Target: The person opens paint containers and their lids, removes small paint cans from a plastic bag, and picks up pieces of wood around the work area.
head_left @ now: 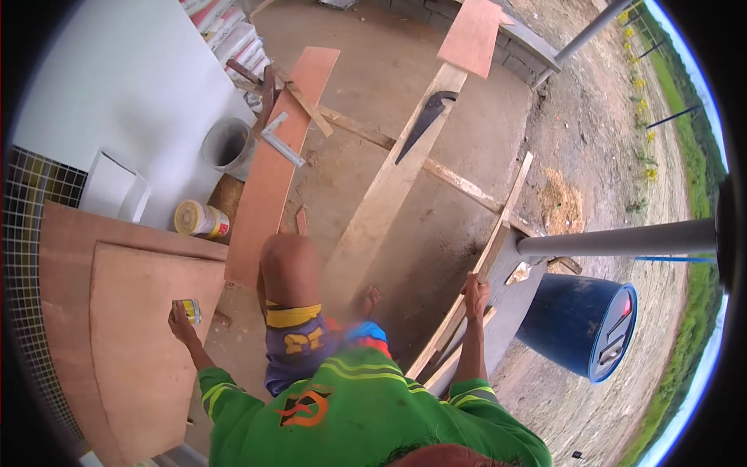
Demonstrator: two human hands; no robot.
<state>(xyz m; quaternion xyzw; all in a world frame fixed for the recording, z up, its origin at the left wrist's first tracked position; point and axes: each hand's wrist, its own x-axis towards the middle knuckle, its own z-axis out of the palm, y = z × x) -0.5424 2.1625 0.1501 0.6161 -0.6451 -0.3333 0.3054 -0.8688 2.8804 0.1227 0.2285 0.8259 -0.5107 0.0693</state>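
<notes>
My left hand (pixel 182 325) is closed around a small yellow tin (pixel 191 311), held out to the left in front of large plywood panels (pixel 148 311). On the right, my right hand (pixel 475 297) grips a long wooden strip (pixel 496 243) near the edge of the low ledge. Between my arms a pale plank (pixel 389 183) stretches away from me, bearing a handsaw (pixel 428 123) with a dark handle. Left of it, a metal try square (pixel 280 140) lies across a reddish plywood strip (pixel 268 202).
A grey bucket (pixel 226 144) and a white-and-yellow pail (pixel 194 219) stand by the white wall at left. Scrap timber (pixel 307 105) lies farther off. At right are a grey post (pixel 615 240), a blue barrel (pixel 572 323) and a sawdust heap (pixel 562 202).
</notes>
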